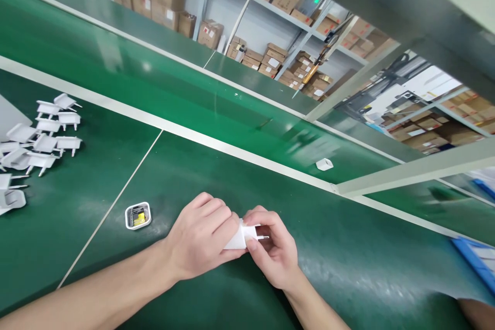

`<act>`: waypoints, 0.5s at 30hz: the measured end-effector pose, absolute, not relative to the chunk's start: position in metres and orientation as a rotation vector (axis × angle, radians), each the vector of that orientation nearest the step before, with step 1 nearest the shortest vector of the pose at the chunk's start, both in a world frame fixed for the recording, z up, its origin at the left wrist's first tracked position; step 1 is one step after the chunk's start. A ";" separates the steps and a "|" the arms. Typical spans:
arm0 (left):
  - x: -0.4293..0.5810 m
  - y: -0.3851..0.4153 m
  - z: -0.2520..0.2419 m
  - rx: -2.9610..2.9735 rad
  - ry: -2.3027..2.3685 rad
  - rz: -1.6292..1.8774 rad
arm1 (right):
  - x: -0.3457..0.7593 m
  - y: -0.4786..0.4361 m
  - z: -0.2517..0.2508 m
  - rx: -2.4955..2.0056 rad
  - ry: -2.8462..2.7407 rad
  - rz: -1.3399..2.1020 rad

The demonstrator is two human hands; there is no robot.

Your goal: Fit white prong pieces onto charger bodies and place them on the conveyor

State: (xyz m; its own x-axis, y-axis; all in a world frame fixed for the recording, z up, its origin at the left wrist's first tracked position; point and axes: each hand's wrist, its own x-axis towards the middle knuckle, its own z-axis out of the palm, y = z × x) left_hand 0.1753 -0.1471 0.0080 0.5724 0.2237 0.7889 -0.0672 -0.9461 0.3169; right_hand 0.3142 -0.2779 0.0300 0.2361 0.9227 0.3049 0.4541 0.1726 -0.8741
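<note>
Both my hands meet over the green table near its front edge. My left hand is curled round a small white charger plug with two metal pins pointing right. My right hand pinches the same plug from the right, thumb and fingers by the pins. An open white charger housing with yellow parts inside lies on the table a little to the left of my left hand.
Several white plug caps with pins lie in a heap at the left. A single white housing rides the green conveyor belt beyond. A blue tray sits at the right edge. Shelves of cardboard boxes stand behind.
</note>
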 end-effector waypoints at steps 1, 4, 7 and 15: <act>0.175 -0.147 0.008 2.496 0.128 1.316 | 0.314 -0.278 0.031 -1.447 -1.380 0.567; 0.174 -0.148 0.008 2.495 0.129 1.313 | 0.313 -0.279 0.032 -1.444 -1.389 0.583; 0.174 -0.148 0.006 2.504 0.147 1.323 | 0.315 -0.278 0.033 -1.489 -1.417 0.575; 0.169 -0.153 0.004 2.466 0.085 1.287 | 0.306 -0.282 0.029 -1.490 -1.529 0.414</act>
